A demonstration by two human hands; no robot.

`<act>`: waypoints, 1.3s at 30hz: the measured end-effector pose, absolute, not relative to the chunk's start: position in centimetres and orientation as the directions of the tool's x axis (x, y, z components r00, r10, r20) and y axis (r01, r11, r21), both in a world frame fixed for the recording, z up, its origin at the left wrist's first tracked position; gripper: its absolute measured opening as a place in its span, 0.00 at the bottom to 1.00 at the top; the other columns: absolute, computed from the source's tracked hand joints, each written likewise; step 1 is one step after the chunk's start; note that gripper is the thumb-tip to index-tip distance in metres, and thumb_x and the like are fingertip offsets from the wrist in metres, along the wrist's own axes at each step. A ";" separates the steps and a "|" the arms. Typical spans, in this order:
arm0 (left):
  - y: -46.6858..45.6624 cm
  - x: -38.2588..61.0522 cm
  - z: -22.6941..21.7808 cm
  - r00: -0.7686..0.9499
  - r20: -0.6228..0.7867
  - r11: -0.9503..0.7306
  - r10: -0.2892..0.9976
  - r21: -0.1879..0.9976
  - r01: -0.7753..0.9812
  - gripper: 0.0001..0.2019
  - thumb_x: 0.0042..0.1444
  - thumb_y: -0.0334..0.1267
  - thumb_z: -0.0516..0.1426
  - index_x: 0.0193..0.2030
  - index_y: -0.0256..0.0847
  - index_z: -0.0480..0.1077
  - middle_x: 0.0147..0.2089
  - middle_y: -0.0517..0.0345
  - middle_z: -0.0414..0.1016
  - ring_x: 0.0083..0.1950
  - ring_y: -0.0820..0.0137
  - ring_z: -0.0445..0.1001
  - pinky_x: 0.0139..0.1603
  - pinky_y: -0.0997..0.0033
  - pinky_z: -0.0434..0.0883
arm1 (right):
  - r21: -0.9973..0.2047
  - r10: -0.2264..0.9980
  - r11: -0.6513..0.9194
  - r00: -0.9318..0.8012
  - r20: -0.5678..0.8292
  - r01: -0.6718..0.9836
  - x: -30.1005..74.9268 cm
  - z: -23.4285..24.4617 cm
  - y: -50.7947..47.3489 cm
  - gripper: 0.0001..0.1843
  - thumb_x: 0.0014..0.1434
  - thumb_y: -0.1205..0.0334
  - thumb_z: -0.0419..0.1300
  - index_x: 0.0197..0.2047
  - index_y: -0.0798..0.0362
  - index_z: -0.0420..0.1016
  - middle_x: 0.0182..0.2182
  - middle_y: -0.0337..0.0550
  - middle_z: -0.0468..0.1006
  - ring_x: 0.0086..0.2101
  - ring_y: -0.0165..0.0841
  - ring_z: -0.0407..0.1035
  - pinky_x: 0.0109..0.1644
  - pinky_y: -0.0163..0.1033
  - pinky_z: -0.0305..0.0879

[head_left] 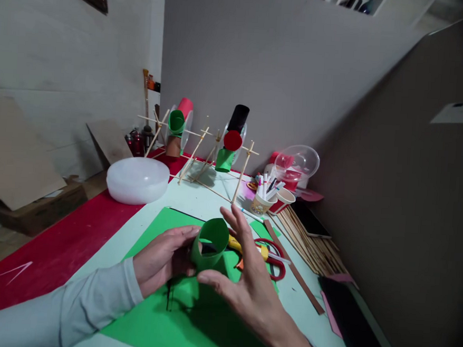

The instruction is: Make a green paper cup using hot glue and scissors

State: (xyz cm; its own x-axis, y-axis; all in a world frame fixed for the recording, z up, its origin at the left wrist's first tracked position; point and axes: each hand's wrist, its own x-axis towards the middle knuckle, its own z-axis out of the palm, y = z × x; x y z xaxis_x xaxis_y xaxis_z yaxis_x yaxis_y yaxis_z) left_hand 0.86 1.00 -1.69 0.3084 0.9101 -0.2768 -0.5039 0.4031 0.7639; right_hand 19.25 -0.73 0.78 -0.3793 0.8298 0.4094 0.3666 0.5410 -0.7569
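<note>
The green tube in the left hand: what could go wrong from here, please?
The green tube may bend out of shape if the left hand squeezes it too hard; its wall looks thin. The right hand, open beside it, might knock the red-handled scissors lying close by.

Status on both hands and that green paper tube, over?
Left hand gripping green paper tube. Right hand open beside it. Red-handled scissors lying close beyond right hand.

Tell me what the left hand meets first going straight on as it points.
The left hand would likely meet the right hand first, beyond the green tube it holds; depth is unclear.
</note>
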 end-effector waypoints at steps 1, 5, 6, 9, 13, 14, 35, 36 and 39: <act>0.8 1.0 -1.7 0.315 -0.276 0.406 0.908 0.764 -0.501 0.20 0.38 0.47 0.73 0.31 0.37 0.72 0.27 0.61 0.71 0.24 0.75 0.67 0.20 0.78 0.70 | -0.757 0.837 0.528 -0.384 0.389 0.385 19.1 0.6 -0.7 0.53 0.57 0.45 0.68 0.74 0.41 0.38 0.70 0.47 0.57 0.68 0.43 0.52 0.69 0.52 0.53; 0.5 1.0 -1.8 0.331 -0.258 0.399 0.908 0.775 -0.490 0.22 0.37 0.49 0.73 0.33 0.37 0.74 0.25 0.62 0.68 0.24 0.73 0.67 0.19 0.75 0.72 | -0.764 0.877 0.468 -0.335 0.343 0.444 18.6 0.5 -0.7 0.46 0.61 0.49 0.64 0.73 0.50 0.45 0.70 0.51 0.58 0.68 0.44 0.51 0.68 0.51 0.56; 0.5 1.0 -1.7 0.337 -0.251 0.396 0.908 0.777 -0.489 0.22 0.38 0.49 0.73 0.34 0.37 0.74 0.26 0.62 0.68 0.25 0.72 0.68 0.20 0.74 0.73 | -0.769 0.888 0.450 -0.320 0.330 0.455 18.7 0.5 -0.7 0.45 0.61 0.48 0.64 0.73 0.51 0.47 0.70 0.51 0.57 0.69 0.45 0.50 0.69 0.52 0.55; 0.3 0.7 -1.1 0.334 -0.218 0.357 0.917 0.822 -0.443 0.19 0.46 0.49 0.69 0.39 0.38 0.75 0.32 0.57 0.72 0.32 0.68 0.71 0.24 0.71 0.76 | -0.803 0.914 0.393 -0.285 0.288 0.448 19.0 0.5 -0.5 0.44 0.60 0.47 0.63 0.72 0.49 0.48 0.70 0.50 0.57 0.68 0.45 0.51 0.69 0.54 0.54; -0.1 0.7 -0.3 0.284 -0.149 0.207 0.947 0.960 -0.186 0.23 0.52 0.46 0.65 0.53 0.40 0.71 0.41 0.55 0.75 0.32 0.68 0.73 0.29 0.70 0.76 | -0.823 0.924 0.371 -0.256 0.283 0.431 19.3 0.4 0.0 0.43 0.60 0.50 0.64 0.72 0.48 0.50 0.70 0.50 0.58 0.68 0.46 0.51 0.69 0.56 0.53; -0.2 0.8 -0.3 0.275 -0.112 0.143 0.955 0.985 -0.096 0.25 0.52 0.45 0.64 0.56 0.41 0.70 0.41 0.56 0.76 0.32 0.68 0.74 0.30 0.71 0.75 | -0.822 0.923 0.374 -0.255 0.287 0.430 19.4 0.4 0.0 0.42 0.60 0.50 0.64 0.72 0.48 0.50 0.70 0.50 0.58 0.68 0.46 0.51 0.69 0.56 0.53; -0.1 1.0 -2.8 0.240 0.329 -0.407 0.913 0.733 0.545 0.34 0.54 0.29 0.55 0.69 0.45 0.55 0.69 0.52 0.64 0.68 0.57 0.61 0.70 0.49 0.56 | -0.761 0.875 0.457 -0.387 0.292 0.460 18.5 -0.8 -0.1 0.30 0.62 0.56 0.62 0.65 0.53 0.60 0.62 0.51 0.70 0.61 0.41 0.64 0.64 0.48 0.61; 0.0 0.9 -2.9 0.271 0.335 -0.430 0.903 0.711 0.556 0.34 0.55 0.29 0.55 0.70 0.47 0.54 0.69 0.53 0.65 0.68 0.57 0.62 0.70 0.49 0.56 | -0.742 0.870 0.467 -0.399 0.289 0.481 18.7 -0.9 0.0 0.31 0.62 0.55 0.62 0.65 0.53 0.60 0.63 0.52 0.69 0.62 0.42 0.63 0.65 0.49 0.60; 0.0 0.7 -2.7 0.313 0.354 -0.472 0.881 0.679 0.562 0.33 0.57 0.29 0.55 0.70 0.49 0.54 0.67 0.53 0.67 0.66 0.58 0.64 0.69 0.50 0.59 | -0.692 0.864 0.485 -0.414 0.286 0.535 19.3 -1.3 0.2 0.36 0.63 0.51 0.62 0.68 0.54 0.57 0.65 0.55 0.66 0.65 0.45 0.60 0.67 0.53 0.59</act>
State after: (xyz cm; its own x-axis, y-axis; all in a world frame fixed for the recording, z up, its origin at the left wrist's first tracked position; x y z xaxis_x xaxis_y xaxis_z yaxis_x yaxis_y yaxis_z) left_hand 0.69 0.04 -2.72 0.3128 0.8812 0.3544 0.5617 -0.4725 0.6791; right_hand 19.31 0.20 -1.25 -0.4141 0.8641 0.2861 0.5349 0.4853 -0.6916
